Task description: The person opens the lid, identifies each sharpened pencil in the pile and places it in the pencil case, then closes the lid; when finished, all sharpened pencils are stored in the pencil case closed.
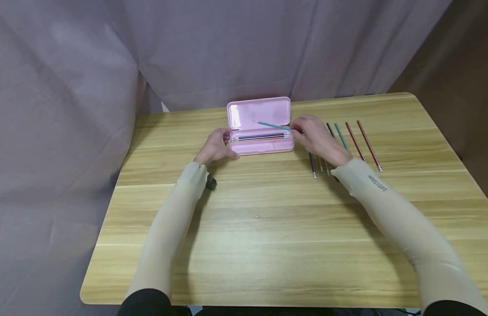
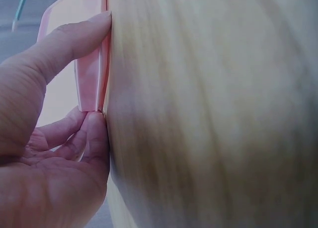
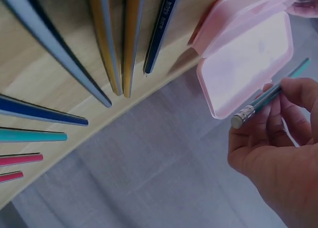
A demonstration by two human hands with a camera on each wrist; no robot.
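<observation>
While our right hand [image 1: 316,138] pinches the teal pencil with the metal-capped end [image 3: 263,103] over the open pink plastic pencil case [image 1: 261,147], our left hand [image 1: 216,147] steadies the case's left end, its fingers [image 2: 74,39] curled against the wall. We judge it best to level the pencil with the pencils already lying in the tray [image 1: 261,137], then lower it flat, tip first. The upright lid [image 1: 259,112] stands just behind, so we keep the tip clear of it. The row of loose pencils [image 1: 346,142] lies just right of the case on the pale wooden surface [image 1: 267,228]; open room lies towards us.
</observation>
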